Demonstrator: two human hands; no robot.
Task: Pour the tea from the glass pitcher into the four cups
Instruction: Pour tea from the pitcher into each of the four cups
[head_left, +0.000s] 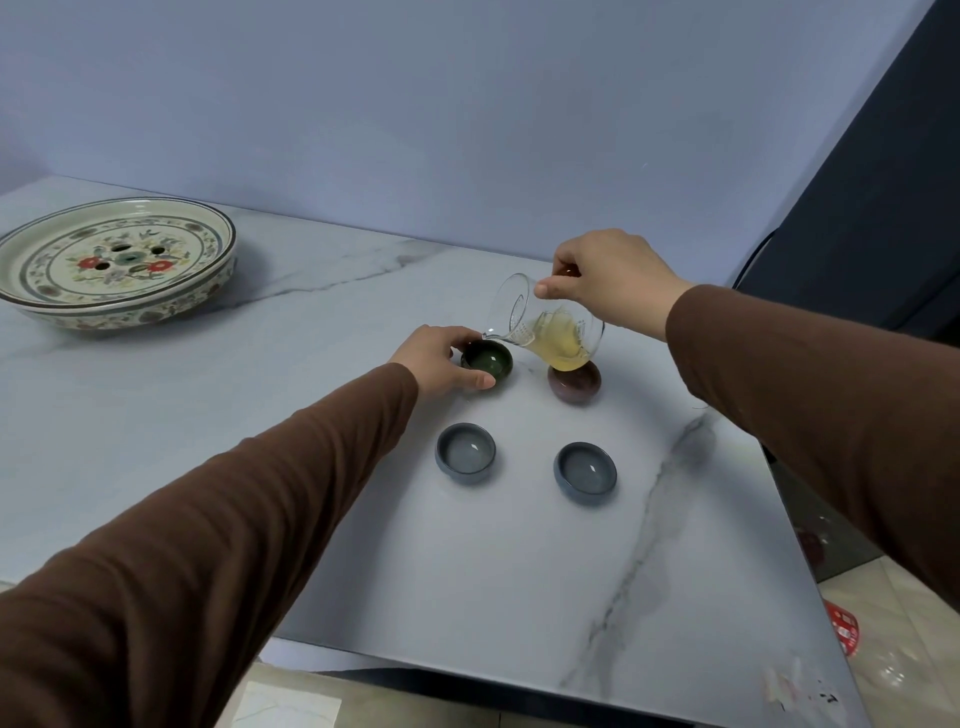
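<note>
Glass pitcher (550, 325): tilted with its spout down over the dark green cup (487, 362), pale yellow tea pooled in its lower side.
Right hand (608, 280): grasping the pitcher at its upper rim, fingers pinched on the glass.
Left hand (441, 358): curled round the green cup, thumb and fingers touching its sides.
Reddish-brown cup (575, 385): just beside the green one, partly behind the pitcher's base.
Grey-blue cups: two nearer, left (465, 452) and right (585, 473).
Marble table (311, 322): bears everything.
Floral tea tray (117, 262): far left, well apart.
</note>
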